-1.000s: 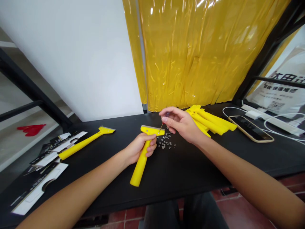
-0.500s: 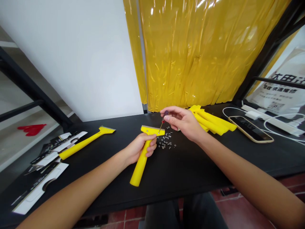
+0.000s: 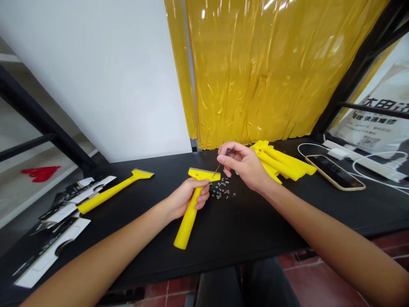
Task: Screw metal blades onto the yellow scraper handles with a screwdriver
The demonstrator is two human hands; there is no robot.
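My left hand (image 3: 189,197) is wrapped round the neck of a yellow scraper (image 3: 191,218), its thumb lying just below the head. A metal blade edge runs along the top of that head. In my right hand (image 3: 242,162) is a small screwdriver (image 3: 217,170), pinched between fingers and thumb. Its thin shaft slants down to the screw near the right end of the scraper head. Fingers partly cover the dark handle. Loose screws and nuts (image 3: 220,191) lie scattered on the black table (image 3: 249,238), right beside the scraper head.
Another yellow scraper (image 3: 108,194) rests at left, its handle end on black-and-white cards (image 3: 53,251). Several yellow handles (image 3: 284,162) are piled behind my right hand. Further right are a phone (image 3: 335,171), white cables and a power strip (image 3: 367,164). A yellow plastic curtain (image 3: 255,76) hangs behind.
My right hand has shifted slightly right, and the screwdriver leans over more, its tip still at the scraper's right screw. My left hand keeps its hold on the scraper.
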